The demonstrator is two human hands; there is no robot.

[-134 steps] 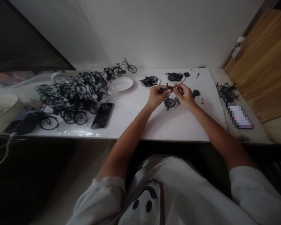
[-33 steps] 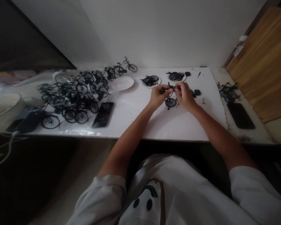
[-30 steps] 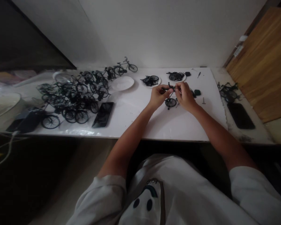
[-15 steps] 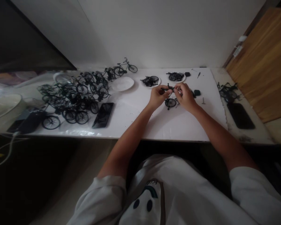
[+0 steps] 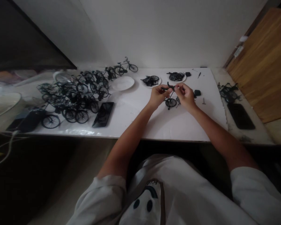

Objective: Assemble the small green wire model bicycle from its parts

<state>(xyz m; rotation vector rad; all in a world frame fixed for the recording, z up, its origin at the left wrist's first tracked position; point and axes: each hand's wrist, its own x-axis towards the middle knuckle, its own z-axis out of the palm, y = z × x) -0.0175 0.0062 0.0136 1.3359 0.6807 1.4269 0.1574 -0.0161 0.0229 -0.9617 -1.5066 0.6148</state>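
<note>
Left fingers (image 5: pixel 169 91) pinched on small bicycle (image 5: pixel 170 102) | right fingers (image 5: pixel 178 88) bunched against it, hold unclear | bicycle just nearside of right-hand parts plate (image 5: pixel 184 79) | right fingers shifted slightly; likely handwork continuing

And it's a matt, metal-looking bike (image 5: pixel 170 102) in the left hand (image 5: pixel 158 95)! Out to that hand's left, a glossy, glass-faced phone (image 5: pixel 103 114) and a smooth plate (image 5: pixel 123 83); well right of the right hand (image 5: pixel 186 94), grained wood on the panel (image 5: pixel 268 68).
</note>
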